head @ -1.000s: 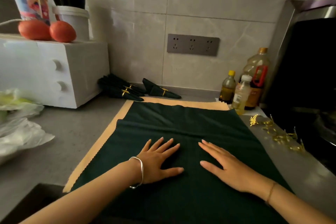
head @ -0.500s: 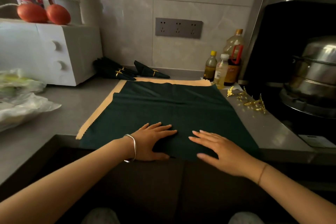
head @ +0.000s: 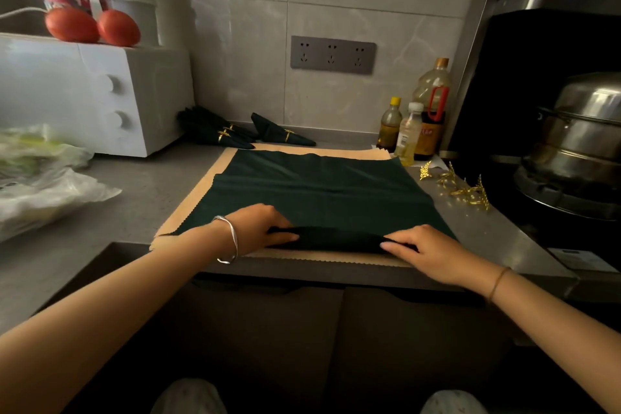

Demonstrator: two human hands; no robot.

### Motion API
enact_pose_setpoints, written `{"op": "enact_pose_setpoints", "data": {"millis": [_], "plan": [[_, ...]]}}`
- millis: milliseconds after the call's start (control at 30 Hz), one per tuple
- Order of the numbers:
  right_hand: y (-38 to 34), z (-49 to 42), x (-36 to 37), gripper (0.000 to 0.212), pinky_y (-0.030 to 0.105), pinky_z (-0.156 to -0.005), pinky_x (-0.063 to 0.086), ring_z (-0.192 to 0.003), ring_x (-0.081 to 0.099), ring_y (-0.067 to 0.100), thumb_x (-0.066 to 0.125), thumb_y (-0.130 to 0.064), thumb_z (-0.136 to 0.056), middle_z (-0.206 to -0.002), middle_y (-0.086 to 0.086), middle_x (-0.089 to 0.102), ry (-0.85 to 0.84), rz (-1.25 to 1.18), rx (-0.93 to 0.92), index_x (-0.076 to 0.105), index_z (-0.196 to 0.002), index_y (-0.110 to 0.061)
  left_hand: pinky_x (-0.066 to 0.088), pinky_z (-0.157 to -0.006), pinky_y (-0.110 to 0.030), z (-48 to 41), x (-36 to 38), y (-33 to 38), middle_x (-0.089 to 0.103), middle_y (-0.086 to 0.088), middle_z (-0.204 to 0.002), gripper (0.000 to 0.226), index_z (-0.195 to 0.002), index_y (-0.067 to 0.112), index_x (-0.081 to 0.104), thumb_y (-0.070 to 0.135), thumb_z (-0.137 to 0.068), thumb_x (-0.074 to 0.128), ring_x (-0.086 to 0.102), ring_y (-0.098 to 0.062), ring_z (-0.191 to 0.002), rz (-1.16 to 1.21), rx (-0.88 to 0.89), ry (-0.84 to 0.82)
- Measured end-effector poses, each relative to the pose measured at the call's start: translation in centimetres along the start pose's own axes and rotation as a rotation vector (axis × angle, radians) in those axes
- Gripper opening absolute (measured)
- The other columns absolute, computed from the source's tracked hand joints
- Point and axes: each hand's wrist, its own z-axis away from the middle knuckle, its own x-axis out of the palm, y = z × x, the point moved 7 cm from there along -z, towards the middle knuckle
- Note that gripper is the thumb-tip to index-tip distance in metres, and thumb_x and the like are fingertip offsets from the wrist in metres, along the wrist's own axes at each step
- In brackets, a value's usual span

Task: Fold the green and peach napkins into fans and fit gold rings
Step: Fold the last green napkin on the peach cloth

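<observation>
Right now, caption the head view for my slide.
Left hand and right hand pinch the near edge of the green napkin over the peach napkin; gold rings lie right.

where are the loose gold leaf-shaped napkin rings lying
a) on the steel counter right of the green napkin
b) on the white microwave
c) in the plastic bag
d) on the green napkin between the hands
a: the loose gold leaf-shaped napkin rings lie on the grey steel counter, right of the dark green cloth napkin.
</observation>
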Motion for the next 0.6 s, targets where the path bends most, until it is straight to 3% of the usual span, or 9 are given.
{"op": "enact_pose_setpoints", "data": {"millis": [100, 167, 233, 333, 400, 500, 600], "plan": [[1.4, -0.6, -0.7, 0.028, 0.022, -0.096, 0.046, -0.106, 0.057, -0.003, 0.057, -0.034, -0.091, -0.117, -0.017, 0.062, -0.069, -0.019, 0.023, 0.064, -0.117, -0.028, 0.047, -0.075, -0.025, 0.4, -1.8, -1.2, 0.066, 0.003, -0.083, 0.023, -0.095, 0.015, 0.071, 0.031, -0.094, 0.055, 0.057, -0.011, -0.073, -0.025, 0.022, -0.028], [2.1, -0.8, -1.2, 0.014, 0.017, -0.084, 0.047, -0.093, 0.061, -0.005, 0.057, -0.033, -0.091, -0.1, -0.021, 0.067, -0.113, -0.045, 0.036, 0.067, -0.1, -0.036, 0.046, -0.073, -0.023, 0.6, -2.4, -2.5, 0.067, -0.002, -0.083, 0.023, -0.095, 0.014, 0.071, 0.031, -0.093, 0.056, 0.058, -0.013, -0.072, -0.022, -0.009, -0.095], [2.2, -0.8, -1.6, 0.015, 0.017, -0.075, 0.047, -0.082, 0.063, 0.001, 0.054, -0.03, -0.093, -0.084, -0.012, 0.068, -0.167, -0.112, 0.037, 0.067, -0.086, -0.034, 0.043, -0.066, -0.017, 0.6, -2.8, -3.5, 0.064, 0.0, -0.073, 0.026, -0.088, 0.01, 0.071, 0.032, -0.093, 0.056, 0.054, -0.006, -0.063, 0.007, -0.039, -0.137], [2.8, -1.2, -2.3, 0.021, 0.027, -0.082, 0.051, -0.086, 0.065, 0.018, 0.052, -0.033, -0.092, -0.09, 0.004, 0.069, -0.268, -0.19, 0.067, 0.069, -0.092, -0.021, 0.038, -0.06, -0.01, 0.1, -3.5, -4.3, 0.056, 0.017, -0.058, 0.023, -0.075, 0.025, 0.067, 0.035, -0.093, 0.055, 0.051, 0.004, -0.055, 0.155, -0.119, -0.215], [3.1, -1.2, -2.9, 0.032, 0.032, -0.083, 0.049, -0.082, 0.06, 0.026, 0.055, -0.044, -0.086, -0.091, 0.01, 0.068, -0.353, -0.216, 0.107, 0.068, -0.095, -0.016, 0.039, -0.063, -0.007, 0.3, -3.6, -4.1, 0.06, 0.022, -0.061, 0.02, -0.077, 0.033, 0.064, 0.04, -0.092, 0.054, 0.054, 0.008, -0.059, 0.246, -0.179, -0.374], [3.5, -0.8, -3.8, 0.036, 0.03, -0.08, 0.049, -0.085, 0.062, 0.023, 0.059, -0.042, -0.085, -0.1, 0.008, 0.07, -0.576, -0.306, 0.215, 0.066, -0.102, -0.01, 0.044, -0.066, -0.009, 0.9, -3.8, -3.8, 0.067, 0.019, -0.072, 0.019, -0.084, 0.026, 0.066, 0.033, -0.093, 0.051, 0.061, 0.004, -0.067, 0.506, -0.227, -0.628], [3.4, -1.8, -5.7, 0.033, 0.023, -0.081, 0.051, -0.099, 0.067, 0.017, 0.057, -0.03, -0.087, -0.11, 0.003, 0.07, -0.611, -0.419, 0.243, 0.063, -0.112, -0.009, 0.049, -0.07, -0.015, -0.2, -5.0, -4.7, 0.07, 0.01, -0.082, 0.018, -0.08, 0.028, 0.071, 0.038, -0.087, 0.056, 0.065, -0.003, -0.074, 0.611, -0.2, -0.654]]}}
